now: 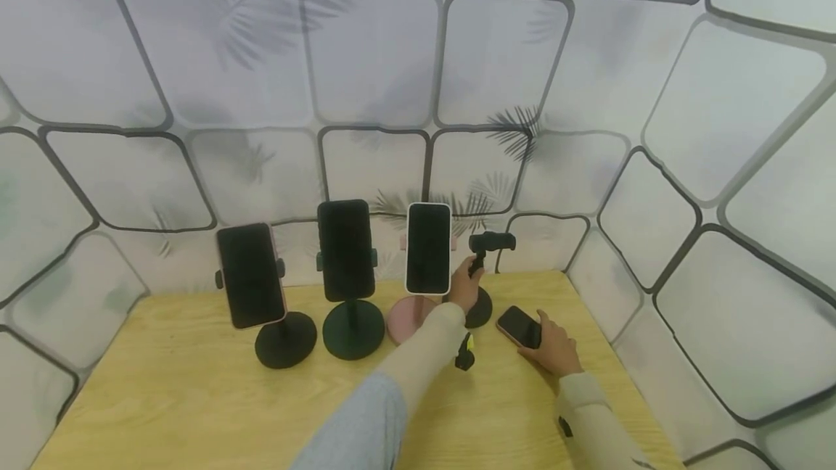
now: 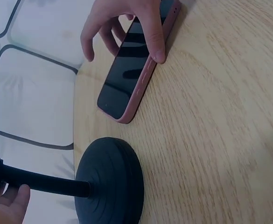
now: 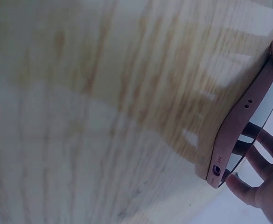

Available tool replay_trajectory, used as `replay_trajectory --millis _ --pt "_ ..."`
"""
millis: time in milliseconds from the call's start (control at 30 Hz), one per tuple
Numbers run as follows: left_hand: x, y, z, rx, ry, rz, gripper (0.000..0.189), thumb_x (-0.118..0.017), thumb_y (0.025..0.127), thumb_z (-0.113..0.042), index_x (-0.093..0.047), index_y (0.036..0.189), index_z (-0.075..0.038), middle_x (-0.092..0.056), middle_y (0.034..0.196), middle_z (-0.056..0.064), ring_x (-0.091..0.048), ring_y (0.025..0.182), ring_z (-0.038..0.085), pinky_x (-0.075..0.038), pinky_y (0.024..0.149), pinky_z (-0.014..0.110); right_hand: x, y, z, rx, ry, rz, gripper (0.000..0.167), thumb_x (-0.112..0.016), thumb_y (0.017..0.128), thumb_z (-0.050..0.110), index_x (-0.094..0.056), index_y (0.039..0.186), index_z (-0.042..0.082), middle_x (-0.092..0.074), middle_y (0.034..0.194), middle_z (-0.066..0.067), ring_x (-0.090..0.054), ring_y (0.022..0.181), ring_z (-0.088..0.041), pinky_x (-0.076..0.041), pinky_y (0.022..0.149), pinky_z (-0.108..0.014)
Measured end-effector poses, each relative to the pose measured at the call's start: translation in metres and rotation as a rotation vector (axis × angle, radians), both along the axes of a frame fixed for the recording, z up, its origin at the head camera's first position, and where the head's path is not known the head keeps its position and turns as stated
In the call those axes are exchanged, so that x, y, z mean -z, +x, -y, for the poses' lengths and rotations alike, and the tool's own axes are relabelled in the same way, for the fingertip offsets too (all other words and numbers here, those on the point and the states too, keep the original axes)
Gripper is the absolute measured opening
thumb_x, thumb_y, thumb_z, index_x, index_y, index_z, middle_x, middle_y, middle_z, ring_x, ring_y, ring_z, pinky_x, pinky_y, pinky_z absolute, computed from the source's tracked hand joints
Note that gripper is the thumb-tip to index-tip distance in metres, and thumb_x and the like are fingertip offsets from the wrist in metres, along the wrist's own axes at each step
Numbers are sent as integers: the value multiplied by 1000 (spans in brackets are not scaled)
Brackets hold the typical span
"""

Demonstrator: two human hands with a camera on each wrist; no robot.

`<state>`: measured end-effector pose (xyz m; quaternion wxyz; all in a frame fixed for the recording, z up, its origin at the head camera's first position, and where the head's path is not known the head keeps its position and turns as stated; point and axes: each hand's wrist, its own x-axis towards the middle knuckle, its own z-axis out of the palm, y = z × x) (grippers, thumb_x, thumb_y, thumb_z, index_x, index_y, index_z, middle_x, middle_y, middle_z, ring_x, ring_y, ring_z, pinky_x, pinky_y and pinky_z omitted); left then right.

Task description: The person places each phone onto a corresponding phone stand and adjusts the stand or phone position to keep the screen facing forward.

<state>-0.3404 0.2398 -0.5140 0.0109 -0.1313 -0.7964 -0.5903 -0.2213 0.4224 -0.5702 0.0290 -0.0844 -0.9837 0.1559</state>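
Observation:
My left hand [image 1: 464,286] grips the upright pole of a black phone stand [image 1: 492,241], just below its clamp, which holds no phone. In the left wrist view, the fingers wrap the pole above the stand's round base [image 2: 109,179]. To the right of that base lies a smartphone [image 1: 519,326] in a pink case, screen up on the table. My right hand [image 1: 554,345] holds it by the edges, thumb on the near side, some fingers at the far side. The right wrist view shows the phone's end with its charging port [image 3: 216,170].
Three more stands stand in a row leftward, each with a phone upright: a black stand [image 1: 285,340], a dark green stand [image 1: 353,330] and a pink stand [image 1: 406,316]. Patterned walls [image 1: 372,56] close in the wooden table [image 1: 196,397] behind and at the right.

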Motion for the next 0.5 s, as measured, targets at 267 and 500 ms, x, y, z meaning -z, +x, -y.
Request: replay_trajectory --millis 267,500 --pt "-6 5 10 75 -12 -4 33 -53 94 -16 -55 124 -1 -65 112 18 -64 103 28 -51 90 38 3 0 2 -3 -57 -41 95 -80 71 34 -30 138 -11 -50 124 -37 -52 108 -52 -44 87 -62" --pt "-14 22 16 123 -76 49 37 -54 94 -23 -56 127 -7 -68 110 13 -65 102 25 -52 89 36 3 9 -6 38 -49 -35 88 -79 71 35 -39 128 -19 -49 119 -41 -51 105 -54 -46 85 -62"
